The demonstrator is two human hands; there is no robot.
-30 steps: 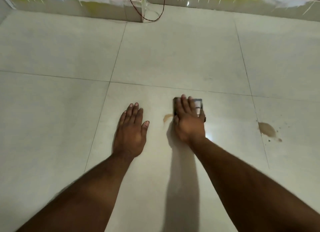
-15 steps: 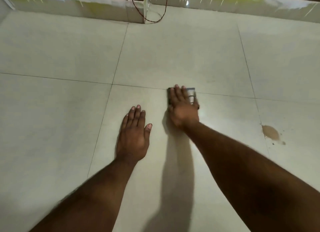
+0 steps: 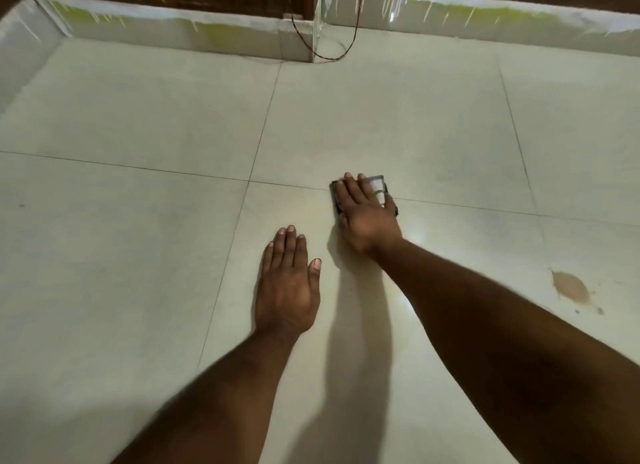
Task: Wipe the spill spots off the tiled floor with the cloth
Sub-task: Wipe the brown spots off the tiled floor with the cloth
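Right hand [image 3: 367, 218] flat on cloth [image 3: 378, 184]

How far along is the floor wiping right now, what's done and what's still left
Done: the tile around the cloth shows no stain. In hand: the right hand presses the cloth flat on the grout line, while the left hand rests flat on the floor. Left: the brown spill spot and small specks to the right remain unwiped.
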